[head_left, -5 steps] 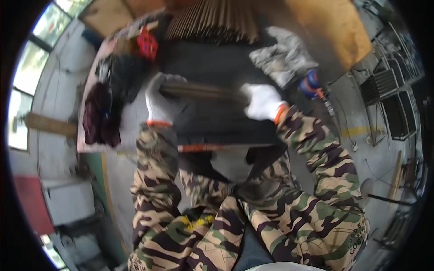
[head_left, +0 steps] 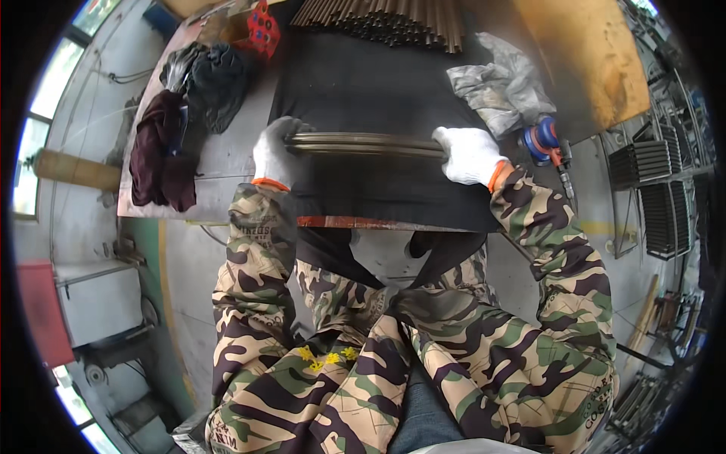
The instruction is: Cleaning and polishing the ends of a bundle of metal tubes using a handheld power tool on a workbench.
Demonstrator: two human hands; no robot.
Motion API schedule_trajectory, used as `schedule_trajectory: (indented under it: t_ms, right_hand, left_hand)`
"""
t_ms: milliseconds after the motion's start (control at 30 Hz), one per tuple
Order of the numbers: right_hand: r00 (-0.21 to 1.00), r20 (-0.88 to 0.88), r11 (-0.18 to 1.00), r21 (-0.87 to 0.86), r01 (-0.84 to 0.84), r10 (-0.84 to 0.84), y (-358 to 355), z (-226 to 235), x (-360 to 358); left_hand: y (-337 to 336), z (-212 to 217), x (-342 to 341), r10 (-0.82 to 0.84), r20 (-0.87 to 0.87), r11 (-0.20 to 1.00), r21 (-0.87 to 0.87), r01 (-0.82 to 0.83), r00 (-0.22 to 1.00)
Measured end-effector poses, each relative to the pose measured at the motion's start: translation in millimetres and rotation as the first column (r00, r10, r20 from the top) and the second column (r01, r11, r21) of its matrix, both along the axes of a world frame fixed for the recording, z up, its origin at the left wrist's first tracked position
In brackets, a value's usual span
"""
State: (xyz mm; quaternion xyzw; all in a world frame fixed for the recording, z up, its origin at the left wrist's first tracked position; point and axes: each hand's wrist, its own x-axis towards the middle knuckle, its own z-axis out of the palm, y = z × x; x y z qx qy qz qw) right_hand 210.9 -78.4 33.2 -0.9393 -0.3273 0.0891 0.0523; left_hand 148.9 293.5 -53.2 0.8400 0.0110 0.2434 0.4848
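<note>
A bundle of thin brass-coloured metal rods (head_left: pixel 364 144) lies across a black mat (head_left: pixel 363 91) on the workbench, held level at both ends. My left hand (head_left: pixel 275 153), in a grey-white glove, is closed around the left end. My right hand (head_left: pixel 469 154), in a white glove with an orange cuff, grips the right end. Both sleeves are camouflage cloth. A larger stack of similar rods (head_left: pixel 386 21) rests at the far edge of the mat.
Crumpled grey rags (head_left: pixel 503 87) lie right of the mat, beside a blue and orange air tool (head_left: pixel 546 145). Dark cloths (head_left: pixel 181 113) and a red object (head_left: pixel 262 29) sit on the left of the bench. Metal racks (head_left: pixel 654 181) stand on the floor at right.
Both hands stay closed on the rod bundle. It sits in the same place on the mat, and no clear shift shows.
</note>
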Motion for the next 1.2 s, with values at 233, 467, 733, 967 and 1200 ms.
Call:
schedule_trajectory:
  t_ms: [233, 467, 733, 967, 1200]
  right_hand:
    - [0.99, 0.112, 0.995, 0.045, -0.086, 0.08, -5, -19, 8]
    - [0.967, 0.194, 0.972, 0.132, -0.195, 0.167, -33, -27, 12]
    - [0.956, 0.285, 0.961, 0.239, -0.138, 0.066, -35, -51, -1]
    - [0.959, 0.269, 0.988, 0.102, -0.116, 0.085, -26, -48, 14]
    - [0.945, 0.306, 0.983, 0.096, -0.154, 0.118, -13, -54, 21]
  left_hand:
    - [-42, 29, -17, 0.196, -0.232, 0.98, 0.029, -0.194, 0.953]
    - [-64, 16, -20, -0.122, 0.079, 0.751, 0.659, 0.039, 0.989]
    - [-55, 40, -23, -0.079, -0.193, 0.638, 0.744, 0.198, 0.978]
    - [-52, 27, -15, -0.032, -0.23, 0.602, 0.772, 0.202, 0.973]
    - [-45, 33, -16, -0.022, -0.247, 0.609, 0.765, 0.209, 0.969]
